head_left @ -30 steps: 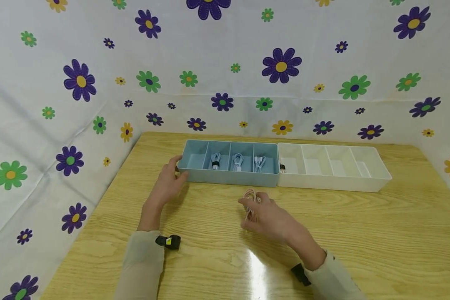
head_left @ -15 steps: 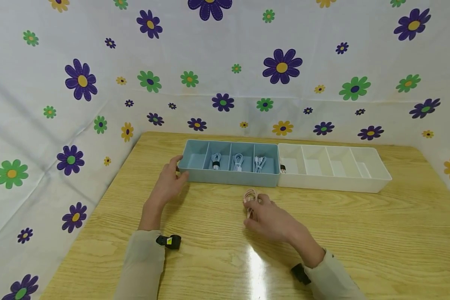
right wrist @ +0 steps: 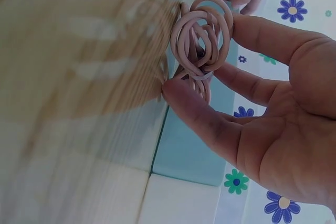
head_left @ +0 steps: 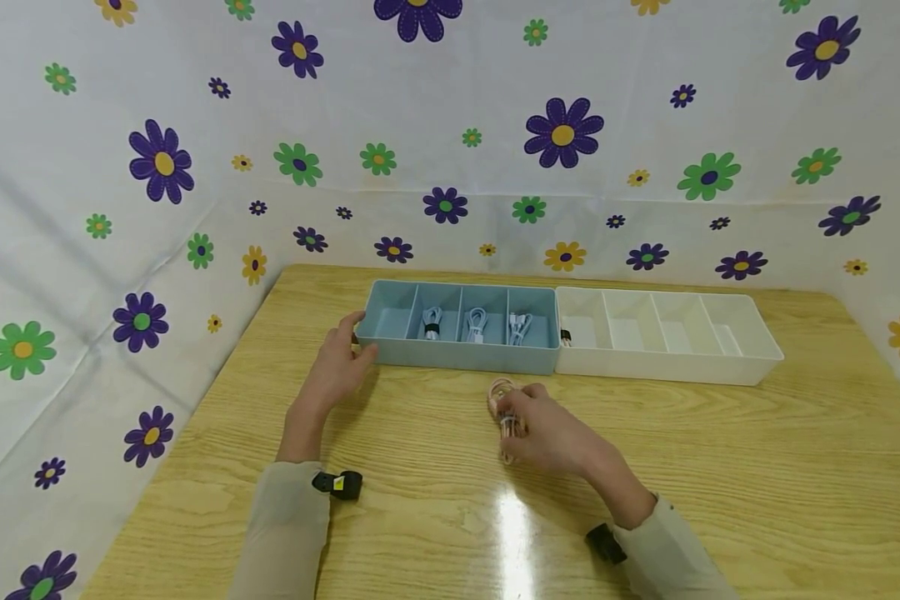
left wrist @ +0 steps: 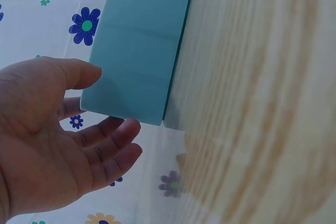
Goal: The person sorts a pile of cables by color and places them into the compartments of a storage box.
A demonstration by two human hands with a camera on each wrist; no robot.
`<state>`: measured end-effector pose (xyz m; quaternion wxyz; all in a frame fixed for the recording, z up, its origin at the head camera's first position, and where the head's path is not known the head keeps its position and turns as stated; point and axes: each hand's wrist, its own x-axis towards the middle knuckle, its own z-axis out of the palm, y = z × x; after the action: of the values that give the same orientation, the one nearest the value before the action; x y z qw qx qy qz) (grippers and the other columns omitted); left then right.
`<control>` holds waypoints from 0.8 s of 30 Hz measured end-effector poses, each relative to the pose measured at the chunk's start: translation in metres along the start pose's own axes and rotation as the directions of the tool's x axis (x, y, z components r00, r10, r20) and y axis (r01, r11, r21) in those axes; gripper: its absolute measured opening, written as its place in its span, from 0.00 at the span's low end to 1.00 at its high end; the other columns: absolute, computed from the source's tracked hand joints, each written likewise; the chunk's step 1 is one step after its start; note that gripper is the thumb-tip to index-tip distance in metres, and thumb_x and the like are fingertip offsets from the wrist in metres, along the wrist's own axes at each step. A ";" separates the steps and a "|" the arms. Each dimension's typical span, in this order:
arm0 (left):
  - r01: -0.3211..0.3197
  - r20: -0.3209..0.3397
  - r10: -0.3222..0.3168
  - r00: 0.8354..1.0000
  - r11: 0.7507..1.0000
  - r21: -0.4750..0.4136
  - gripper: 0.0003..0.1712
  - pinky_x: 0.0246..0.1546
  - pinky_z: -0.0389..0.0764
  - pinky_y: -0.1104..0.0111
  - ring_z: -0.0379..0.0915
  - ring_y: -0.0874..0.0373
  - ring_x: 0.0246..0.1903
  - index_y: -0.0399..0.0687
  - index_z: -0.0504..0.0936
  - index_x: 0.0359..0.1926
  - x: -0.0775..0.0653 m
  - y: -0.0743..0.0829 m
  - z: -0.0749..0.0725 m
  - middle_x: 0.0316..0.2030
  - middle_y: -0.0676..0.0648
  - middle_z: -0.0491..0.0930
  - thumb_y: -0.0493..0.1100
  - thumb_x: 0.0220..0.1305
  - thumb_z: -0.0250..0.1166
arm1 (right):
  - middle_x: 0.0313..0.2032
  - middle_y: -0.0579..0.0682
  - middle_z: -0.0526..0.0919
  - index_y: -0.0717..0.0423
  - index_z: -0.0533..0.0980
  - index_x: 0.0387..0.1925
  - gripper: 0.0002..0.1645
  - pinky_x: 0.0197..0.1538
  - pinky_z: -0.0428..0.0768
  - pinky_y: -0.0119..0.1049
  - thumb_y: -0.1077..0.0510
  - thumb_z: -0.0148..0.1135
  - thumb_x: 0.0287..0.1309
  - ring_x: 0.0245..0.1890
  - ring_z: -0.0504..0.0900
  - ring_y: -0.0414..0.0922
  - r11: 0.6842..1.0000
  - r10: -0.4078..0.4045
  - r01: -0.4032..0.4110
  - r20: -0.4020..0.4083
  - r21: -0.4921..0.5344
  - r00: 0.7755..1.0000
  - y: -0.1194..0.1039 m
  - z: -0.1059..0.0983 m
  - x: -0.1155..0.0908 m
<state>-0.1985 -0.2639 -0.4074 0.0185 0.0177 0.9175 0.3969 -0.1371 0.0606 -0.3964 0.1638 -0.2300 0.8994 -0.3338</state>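
A bundled pink cable with a pale tie round its middle is pinched in the fingers of my right hand, close over the table in front of the blue divided box. The right wrist view shows the coil's loops between thumb and fingers. My left hand holds the left end of the blue box, thumb at its front wall and fingers round the end. Three compartments of that box hold light blue cables; its leftmost one is bare.
A white divided box adjoins the blue box on the right. In its leftmost compartment a black-banded bundle partly shows. The wooden table ends at a flower-patterned cloth behind and at the sides.
My right hand has shifted slightly right and turned the pink cable in its fingers; the tie and lower loops now show. My left hand and both boxes have stayed in place.
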 end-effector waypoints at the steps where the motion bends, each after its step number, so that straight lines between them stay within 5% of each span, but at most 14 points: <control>1: -0.003 -0.001 0.003 1.000 1.000 0.000 0.36 0.55 0.72 0.46 0.68 0.36 0.53 0.40 0.49 0.77 0.000 0.000 0.000 0.59 0.27 0.62 0.43 0.75 0.51 | 0.60 0.66 0.69 0.59 0.75 0.57 0.23 0.51 0.77 0.49 0.61 0.66 0.60 0.51 0.77 0.52 1.000 -0.004 0.004 -0.001 0.001 1.000 0.001 -0.001 0.000; 12: 0.007 -0.001 -0.007 1.000 1.000 -0.005 0.36 0.58 0.70 0.46 0.66 0.36 0.56 0.41 0.49 0.77 0.000 0.000 0.001 0.61 0.28 0.61 0.44 0.75 0.52 | 0.58 0.62 0.72 0.59 0.73 0.58 0.28 0.48 0.75 0.46 0.63 0.69 0.56 0.62 0.68 0.57 0.999 -0.013 0.013 0.009 0.043 1.000 0.007 -0.002 0.003; 24: -0.001 0.001 0.001 1.000 1.000 -0.006 0.36 0.58 0.70 0.46 0.66 0.36 0.56 0.40 0.48 0.77 0.002 -0.001 0.002 0.62 0.27 0.61 0.44 0.75 0.51 | 0.55 0.56 0.75 0.54 0.72 0.63 0.35 0.43 0.74 0.41 0.65 0.71 0.51 0.56 0.70 0.53 0.996 0.033 -0.037 0.042 0.087 0.999 0.011 -0.008 0.005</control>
<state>-0.2000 -0.2630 -0.4096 0.0186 0.0183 0.9162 0.3998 -0.1487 0.0695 -0.3991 0.1979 -0.2136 0.8841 -0.3654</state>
